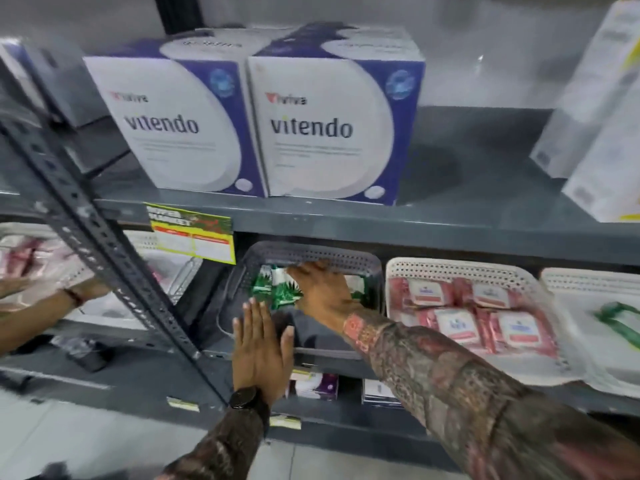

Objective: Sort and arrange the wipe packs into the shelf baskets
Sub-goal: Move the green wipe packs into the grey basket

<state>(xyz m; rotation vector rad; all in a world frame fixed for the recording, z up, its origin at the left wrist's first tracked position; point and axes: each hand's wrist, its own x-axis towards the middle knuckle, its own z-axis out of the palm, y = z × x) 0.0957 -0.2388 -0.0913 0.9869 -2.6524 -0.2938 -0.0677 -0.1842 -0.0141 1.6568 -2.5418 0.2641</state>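
Observation:
A dark grey perforated basket (322,253) sits on the middle shelf and holds green and white wipe packs (277,289). My right hand (323,292) reaches deep into this basket, palm down on the packs; whether the fingers grip one is hidden. My left hand (259,348) lies flat with straight fingers against the basket's front rim, holding nothing. To the right, a white basket (457,266) is filled with several red and white wipe packs (485,317).
Two large white and purple boxes (263,123) stand on the upper shelf. A slanted grey shelf post (104,244) crosses the left side. Another person's arm (45,303) reaches into a white basket with pink packs at far left. A white bag (609,334) lies at right.

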